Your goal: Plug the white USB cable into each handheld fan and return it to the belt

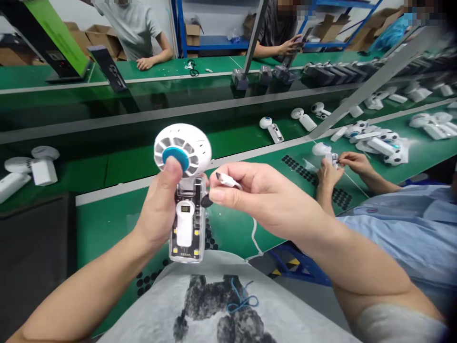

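A: Nearest stuff?
B: Gray shirt (210,267) w/ blue bow (243,304); just past it, green counter (96,233) w/ black dots (145,281), partly hidden.
A: Hands?
B: L hand (157,205): grip closed round a fan (200,143), held up over counter, thumb on its blue hub. R hand (271,200): grip pinching a white plug (227,180) btwn thumb & finger, just R of fan; cord (253,233) drops twd counter's near edge. Black disc (206,201) at R thumb tip, by fan's side; can't tell if touching.
A: Fan body?
B: Clear case, sm. screen, digits too tiny to read.
A: Farther R?
B: Co-worker's hands (329,175) on another fan, blue sleeve (396,209); fan pile (380,141) beyond.
A: Far side?
B: Green strip (228,138) w/ spaced fans (275,134), then far counter (164,71): gray boxes (332,72) on R, someone's hand (144,63) resting L. Blue shelf (219,46) & cartons (105,37) at back.
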